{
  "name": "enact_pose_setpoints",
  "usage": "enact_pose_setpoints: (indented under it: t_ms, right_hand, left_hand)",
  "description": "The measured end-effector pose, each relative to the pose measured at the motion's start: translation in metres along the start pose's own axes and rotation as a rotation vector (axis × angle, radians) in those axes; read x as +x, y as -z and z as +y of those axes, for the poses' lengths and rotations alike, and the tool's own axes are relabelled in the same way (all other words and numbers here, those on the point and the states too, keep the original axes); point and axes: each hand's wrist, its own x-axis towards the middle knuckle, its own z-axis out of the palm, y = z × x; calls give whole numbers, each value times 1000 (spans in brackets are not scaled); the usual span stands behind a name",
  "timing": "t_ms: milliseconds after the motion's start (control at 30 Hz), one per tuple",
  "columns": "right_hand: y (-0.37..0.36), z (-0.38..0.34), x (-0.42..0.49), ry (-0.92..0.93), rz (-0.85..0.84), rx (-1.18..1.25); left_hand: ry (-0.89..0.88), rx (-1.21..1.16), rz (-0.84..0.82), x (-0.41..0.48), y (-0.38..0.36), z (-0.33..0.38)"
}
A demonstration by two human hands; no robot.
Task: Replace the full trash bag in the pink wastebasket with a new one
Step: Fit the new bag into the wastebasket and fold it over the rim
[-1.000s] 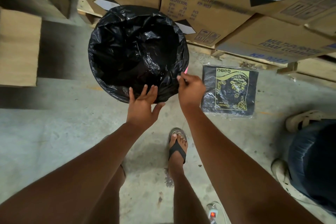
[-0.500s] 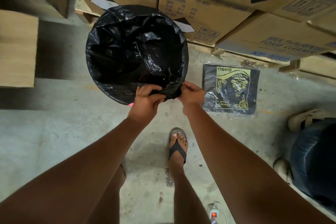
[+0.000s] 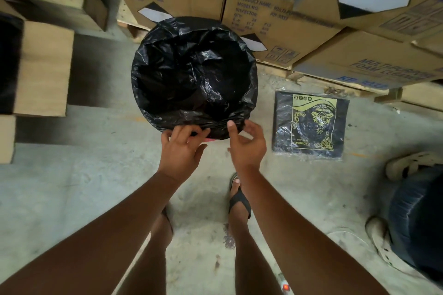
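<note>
A person's left hand [image 3: 182, 148] pinches the near edge of a black trash bag [image 3: 194, 76] folded over a wastebasket [image 3: 211, 140], of which only a pink sliver shows just under the fingers, while the right hand [image 3: 247, 145] hangs loosely spread beside it, thumb tip touching the same edge and gripping nothing. The basket stands on a concrete floor [image 3: 72, 187] against stacked cardboard boxes [image 3: 275, 21], with a pack of bags [image 3: 310, 123] lying flat to its right and bare floor on the near side.
</note>
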Motion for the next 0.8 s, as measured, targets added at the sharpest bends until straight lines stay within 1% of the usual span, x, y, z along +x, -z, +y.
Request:
enact_pose_setpoints:
  t_ms: [33, 67, 100, 167, 233, 333, 433, 500, 600, 633, 700, 733, 800]
  right_hand:
    - [-4, 1, -6, -168, -38, 70]
    - [-8, 3, -10, -287, -71, 149]
    - [-11, 5, -12, -355, -82, 222]
    - [-17, 7, -16, -409, -53, 345]
    - [-19, 11, -18, -397, -23, 390]
    - [-12, 18, -17, -303, -97, 306]
    - [-5, 29, -14, -136, -170, 30]
    - [-8, 33, -12, -90, -179, -129]
    - [-22, 37, -8, -110, -170, -214]
    - [-27, 36, -7, -113, -172, -240]
    - [-35, 35, -5, -128, -181, -269]
    - [-38, 34, -5, -159, -153, -247]
    - [-40, 24, -14, -266, -20, -89]
  left_hand:
    - [16, 6, -2, -1, 1, -4]
    - [23, 5, -4, -2, 3, -9]
    - [29, -3, -6, -2, 3, -11]
    - [46, -34, -18, -1, 6, -14]
    - [56, -57, -39, 2, 9, -14]
    - [49, -78, -83, 4, 13, -14]
    - [49, -118, -101, 1, 14, -12]
    - [32, -153, -73, 0, 12, -13]
    - [-14, -139, -48, 1, 12, -22]
    - [-45, -117, -61, 1, 12, -26]
    - [-84, -97, -147, 2, 13, -31]
    - [-91, -92, -193, 2, 14, -33]
    - [-91, -79, -240, 3, 15, -37]
